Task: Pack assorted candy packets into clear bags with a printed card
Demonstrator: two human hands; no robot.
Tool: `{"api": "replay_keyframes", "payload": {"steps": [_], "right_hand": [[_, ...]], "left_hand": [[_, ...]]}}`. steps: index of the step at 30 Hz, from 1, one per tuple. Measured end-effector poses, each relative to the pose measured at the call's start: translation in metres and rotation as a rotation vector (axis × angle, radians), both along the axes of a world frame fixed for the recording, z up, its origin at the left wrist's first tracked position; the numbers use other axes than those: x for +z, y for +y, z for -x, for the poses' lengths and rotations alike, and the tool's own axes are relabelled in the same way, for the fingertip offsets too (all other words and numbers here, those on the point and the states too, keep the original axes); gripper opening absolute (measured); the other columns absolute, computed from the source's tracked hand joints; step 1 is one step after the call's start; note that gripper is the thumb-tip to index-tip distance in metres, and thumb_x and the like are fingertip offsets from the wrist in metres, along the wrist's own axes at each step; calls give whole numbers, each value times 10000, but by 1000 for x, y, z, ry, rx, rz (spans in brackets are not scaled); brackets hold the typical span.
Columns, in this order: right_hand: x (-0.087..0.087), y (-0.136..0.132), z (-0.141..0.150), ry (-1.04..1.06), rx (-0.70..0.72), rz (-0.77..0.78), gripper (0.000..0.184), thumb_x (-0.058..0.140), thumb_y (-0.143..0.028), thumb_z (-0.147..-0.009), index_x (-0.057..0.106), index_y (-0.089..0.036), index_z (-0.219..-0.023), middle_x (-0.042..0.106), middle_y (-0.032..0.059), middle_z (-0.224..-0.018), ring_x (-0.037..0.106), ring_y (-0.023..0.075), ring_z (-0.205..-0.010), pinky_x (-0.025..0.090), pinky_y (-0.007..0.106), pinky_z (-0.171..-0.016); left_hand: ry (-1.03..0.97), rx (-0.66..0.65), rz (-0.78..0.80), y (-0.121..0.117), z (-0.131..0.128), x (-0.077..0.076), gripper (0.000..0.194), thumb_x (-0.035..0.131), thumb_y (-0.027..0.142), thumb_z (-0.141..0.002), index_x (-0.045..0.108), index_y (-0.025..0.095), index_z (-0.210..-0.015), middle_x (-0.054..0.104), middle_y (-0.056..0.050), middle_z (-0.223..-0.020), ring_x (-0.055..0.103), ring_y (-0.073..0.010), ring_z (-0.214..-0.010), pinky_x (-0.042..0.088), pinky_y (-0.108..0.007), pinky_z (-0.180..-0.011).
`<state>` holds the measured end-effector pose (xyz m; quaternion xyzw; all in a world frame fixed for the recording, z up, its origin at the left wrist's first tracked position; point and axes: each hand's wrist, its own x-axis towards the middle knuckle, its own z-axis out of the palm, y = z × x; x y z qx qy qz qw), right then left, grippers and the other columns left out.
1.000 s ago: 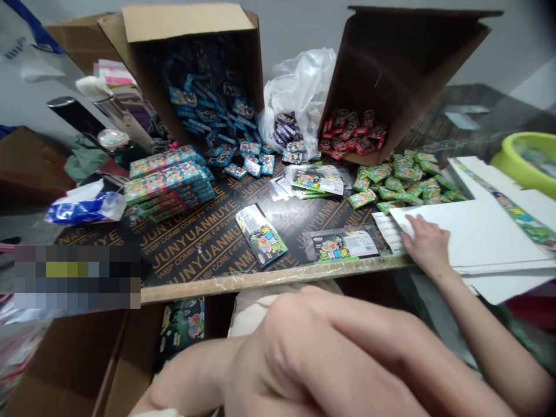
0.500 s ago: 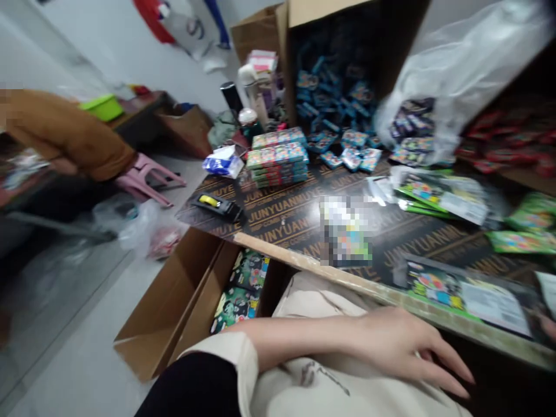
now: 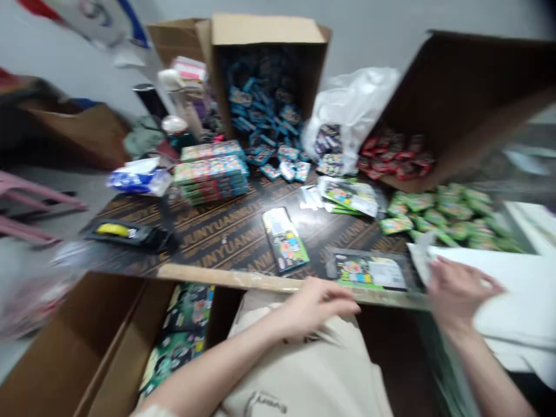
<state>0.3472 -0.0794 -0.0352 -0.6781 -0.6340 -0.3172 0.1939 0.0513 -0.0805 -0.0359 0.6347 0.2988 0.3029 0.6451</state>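
My left hand hovers over my lap at the table's front edge, fingers loosely stretched and holding nothing. On the right, my right hand pinches the edge of a thin whitish sheet; blur hides whether it is paper or plastic. Just left of that hand lies a flat clear-bagged packet with a colourful print and a white label. A small black-and-green box lies on the table in front of my left hand. Further back are several stacked bagged packets.
Green sachets lie in a heap at right, beside white sheets. Cartons hold blue sachets and red sachets. Stacked boxes, a tape dispenser and an open carton are at left.
The view has swung right, bringing my right hand and the white sheets into sight. My left hand has risen from low over my lap toward the table edge.
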Motion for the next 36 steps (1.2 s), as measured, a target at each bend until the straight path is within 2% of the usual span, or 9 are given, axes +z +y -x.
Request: {"api": "replay_keyframes", "payload": {"steps": [5,12,15,17,20,23,27,30,36], "right_hand": [[6,-23,70,-188,708,253,218,447,-132,-850,623,-229,-935,666,26,-1029,560,186,-1011,338,398,-905],[-5,-19,98,-217,943,336,182,482,-164,-851,616,-195,-971,612,44,-1145,522,208,-1029,377,408,-905],[-17,-21,97,-204,1030,390,176,486,-182,-853,614,-192,-973,601,43,-1156,511,203,-1042,364,406,-937],[-22,-23,94,-69,1018,406,256,493,-345,-854,594,-211,-1048,563,63,-1207,476,233,-1099,332,447,-966],[-25,-21,84,408,752,353,613,391,-612,-802,428,-226,-1277,412,130,-1337,367,303,-1212,295,524,-971],[-22,-13,76,1016,483,369,660,362,-556,-842,191,-233,-1392,477,145,-1253,478,257,-1119,400,457,-892],[-11,-8,85,1597,625,621,847,560,-427,-782,7,-273,-1404,640,38,-922,613,177,-819,485,348,-754],[-3,-7,97,1741,753,603,814,661,-336,-712,185,-307,-1372,645,18,-945,610,165,-829,481,324,-775],[-3,-1,93,1681,681,548,386,699,-301,-669,619,-210,-1036,649,19,-931,587,144,-780,483,277,-706]], "left_hand": [[-250,194,546,40,4,-2,746,503,552,-768,213,234,-1377,596,-156,-1104,626,-237,-884,524,-357,-673],[-58,230,489,48,7,4,747,543,519,-746,216,271,-1369,614,-57,-860,600,-128,-558,499,-249,-476],[60,231,314,50,2,-4,843,698,301,-638,267,221,-1358,566,17,-697,518,-80,-485,405,-160,-411],[91,238,201,53,0,-9,894,711,132,-562,290,193,-1348,538,46,-656,492,-65,-477,382,-146,-418],[22,316,88,56,2,-8,856,669,102,-589,284,201,-1347,548,41,-695,534,-74,-524,423,-164,-488],[-86,356,31,56,8,3,812,669,171,-645,269,233,-1348,569,28,-739,573,-87,-577,453,-182,-545],[-167,383,45,54,11,18,818,704,230,-639,275,240,-1335,594,20,-755,606,-113,-625,482,-206,-589],[-195,401,73,51,10,21,791,714,247,-635,281,257,-1297,598,10,-823,625,-129,-658,503,-227,-601],[-104,249,182,44,11,10,418,778,207,-542,575,134,-900,616,-12,-792,607,-133,-651,513,-253,-608]]}}
